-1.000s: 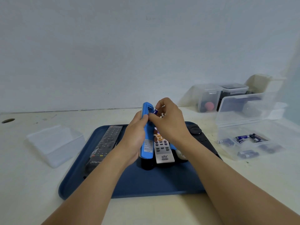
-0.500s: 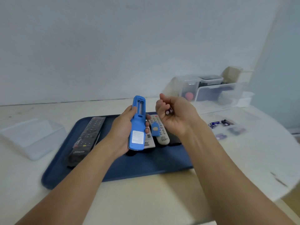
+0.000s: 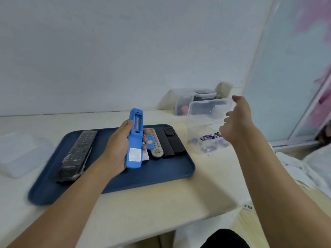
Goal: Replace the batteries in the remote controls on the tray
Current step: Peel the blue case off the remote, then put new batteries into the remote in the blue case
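Since half a second back, my right hand (image 3: 237, 120) has swung away from the blue remote (image 3: 134, 140) out to 2 o'clock, over the clear battery box (image 3: 206, 140); my view has turned right with it.

Left to right:
- Clear lid or shallow tub (image 3: 19, 154) on the desk (image 3: 161, 203), at 9 o'clock of the tray (image 3: 161, 176). Blurred.
- Long black remote (image 3: 77, 154) lies on the tray's left part.
- My left hand (image 3: 118, 149) grips the blue remote, back side up, battery bay open at its top end, white label lower down. It is held above the tray's middle.
- Grey remote (image 3: 155, 145) and two black remotes (image 3: 172, 142) lie side by side on the tray at 3 o'clock of the blue one.
- Battery box sits on the desk just beside the tray's right edge, purple batteries (image 3: 208, 136) inside.
- Right hand: fingers loosely spread, thumb up. Cannot tell whether anything lies in the palm.
- More clear containers (image 3: 186, 102) against the wall at 12 o'clock of the box.
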`<state>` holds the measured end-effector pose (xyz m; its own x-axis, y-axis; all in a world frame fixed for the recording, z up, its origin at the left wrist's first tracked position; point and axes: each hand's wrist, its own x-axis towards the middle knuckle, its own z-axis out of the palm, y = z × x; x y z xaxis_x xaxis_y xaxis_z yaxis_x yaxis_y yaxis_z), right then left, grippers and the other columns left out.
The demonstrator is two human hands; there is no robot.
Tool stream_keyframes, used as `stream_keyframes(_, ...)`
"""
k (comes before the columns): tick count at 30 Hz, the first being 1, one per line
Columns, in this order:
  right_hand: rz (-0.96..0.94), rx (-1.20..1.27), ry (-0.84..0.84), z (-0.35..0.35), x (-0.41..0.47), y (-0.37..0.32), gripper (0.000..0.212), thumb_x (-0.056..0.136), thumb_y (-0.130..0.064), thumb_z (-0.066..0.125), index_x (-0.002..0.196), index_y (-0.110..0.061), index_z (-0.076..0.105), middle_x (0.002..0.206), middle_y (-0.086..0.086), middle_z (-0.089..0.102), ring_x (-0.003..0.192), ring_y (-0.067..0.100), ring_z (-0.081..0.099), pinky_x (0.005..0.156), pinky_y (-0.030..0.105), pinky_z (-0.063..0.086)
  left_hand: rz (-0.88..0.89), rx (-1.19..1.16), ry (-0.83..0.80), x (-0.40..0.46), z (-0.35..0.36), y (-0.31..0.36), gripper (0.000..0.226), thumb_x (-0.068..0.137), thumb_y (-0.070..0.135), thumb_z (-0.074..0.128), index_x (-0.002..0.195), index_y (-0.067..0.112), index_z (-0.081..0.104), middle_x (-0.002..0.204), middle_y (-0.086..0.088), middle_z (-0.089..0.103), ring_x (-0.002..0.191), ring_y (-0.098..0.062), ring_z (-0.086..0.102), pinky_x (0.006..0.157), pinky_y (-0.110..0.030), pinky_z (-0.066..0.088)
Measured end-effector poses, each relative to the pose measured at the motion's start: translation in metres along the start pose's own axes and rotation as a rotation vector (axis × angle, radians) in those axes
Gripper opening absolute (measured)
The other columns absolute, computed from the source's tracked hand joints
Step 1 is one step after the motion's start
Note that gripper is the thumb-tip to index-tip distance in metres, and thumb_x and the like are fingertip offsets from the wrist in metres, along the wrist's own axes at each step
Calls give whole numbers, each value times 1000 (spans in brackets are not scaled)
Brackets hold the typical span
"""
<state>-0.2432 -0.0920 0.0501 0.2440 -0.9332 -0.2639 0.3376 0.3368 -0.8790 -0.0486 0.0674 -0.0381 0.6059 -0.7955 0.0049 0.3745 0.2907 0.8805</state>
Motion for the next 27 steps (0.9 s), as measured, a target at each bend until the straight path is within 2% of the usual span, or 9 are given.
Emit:
stream_keyframes(3,-132,118,-39,20,-30,24,31,99,-33,52,124,-16,58,120,2,58,114,17,59,91,27,44,74,66,74,-10,-6,19,35,97,42,60,99,8,59,73,-8,62,53,-18,53,46,-26,47)
stream_keyframes(5,-174,23,-288,49,-57,53,21,99,-23,53,113,-13,65,104,5,68,95,20,69,77,29,54,164,147,160,-19,-19,40,29,92,38,70,91,11,59,68,-5,58,52,-17,49,48,-29,43)
stream_keyframes(8,-297,-464,-848,105,-93,101,15,96,-14,58,94,-11,72,79,4,72,72,14,67,65,26,53,264,298,370,-34,-56,80,21,91,26,75,84,15,58,68,-3,55,53,-16,47,50,-30,42)
stream_keyframes(11,-775,-927,-1083,161,-102,145,16,92,-9,62,100,-14,76,88,-3,73,78,8,63,74,20,50,343,475,587,-50,-108,114,16,90,24,74,92,17,60,71,-3,54,54,-17,46,57,-33,44)
stream_keyframes(13,-972,-1140,-1147,197,-108,170,28,94,-10,58,118,-17,71,110,0,71,91,11,60,86,26,49,372,551,745,-63,-146,130,22,87,28,74,97,18,57,71,-2,55,56,-19,48,63,-37,45)
stream_keyframes(17,-1006,-1335,-1212,251,-117,199,37,104,-18,44,140,-20,55,145,1,52,131,20,47,109,35,39,277,679,971,-81,-206,139,38,81,35,79,104,16,54,90,-12,64,63,-23,54,69,-39,50)
stream_keyframes(22,-926,-1525,-1192,258,-107,225,41,99,-11,43,131,-23,65,135,4,58,120,23,54,99,28,45,82,414,866,-74,-233,124,49,77,26,87,109,13,51,80,-6,61,64,-19,63,58,-32,47)
stream_keyframes(25,-954,-1496,-1187,249,-102,230,49,92,-4,41,124,-26,70,130,6,63,114,24,58,98,33,49,184,458,804,-68,-235,112,44,77,10,82,107,19,51,78,-8,60,55,-18,55,58,-32,48)
stream_keyframes(27,-942,-1509,-1207,245,-99,232,55,87,3,41,124,-25,71,131,6,64,116,24,59,98,31,49,322,604,761,-69,-233,108,46,77,-4,74,108,21,52,89,-2,61,63,-16,55,58,-27,48)
